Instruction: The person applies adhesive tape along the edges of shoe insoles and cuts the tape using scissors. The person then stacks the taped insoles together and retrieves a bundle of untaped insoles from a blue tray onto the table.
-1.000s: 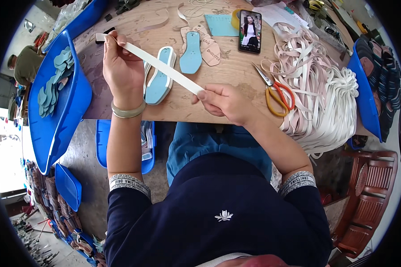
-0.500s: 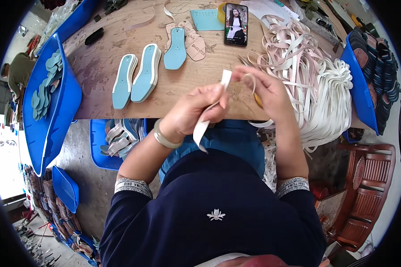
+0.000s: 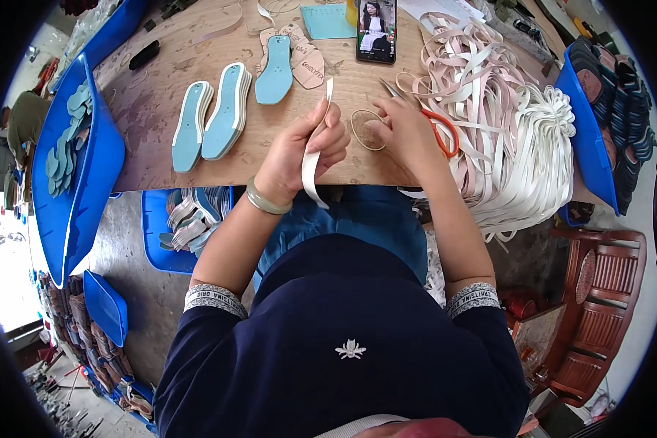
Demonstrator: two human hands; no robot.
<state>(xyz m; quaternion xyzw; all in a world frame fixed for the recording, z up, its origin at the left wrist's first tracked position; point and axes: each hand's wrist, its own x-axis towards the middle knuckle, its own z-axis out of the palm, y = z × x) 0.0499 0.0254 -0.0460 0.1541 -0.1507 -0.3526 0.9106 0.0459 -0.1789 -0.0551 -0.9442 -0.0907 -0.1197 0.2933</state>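
Note:
My left hand (image 3: 314, 142) is closed around a narrow white strap (image 3: 310, 175); one end sticks up above the fist and the other curls down past the table edge. To its right, my right hand (image 3: 405, 135) is low over the table, thumb and forefinger apart. A thin tan loop of band (image 3: 354, 131) is at its fingertips. Orange-handled scissors (image 3: 451, 139) lie just right of this hand, their blades partly hidden behind it. Left of my hands lie two stacks of blue and white sole-shaped pieces, a left stack (image 3: 190, 135) and a right stack (image 3: 223, 124).
A single blue sole piece (image 3: 274, 77) rests on tan patterns (image 3: 310, 66). A phone (image 3: 377, 33) stands beyond my hands. White and pink straps (image 3: 504, 124) heap up at the right. Blue bins flank the table, a left bin (image 3: 98, 168) and a right bin (image 3: 588, 146).
My hands have moved apart. The right hand went down toward the table with the thin loop, uncovering the scissors. The left hand shifted left, still holding the white strap.

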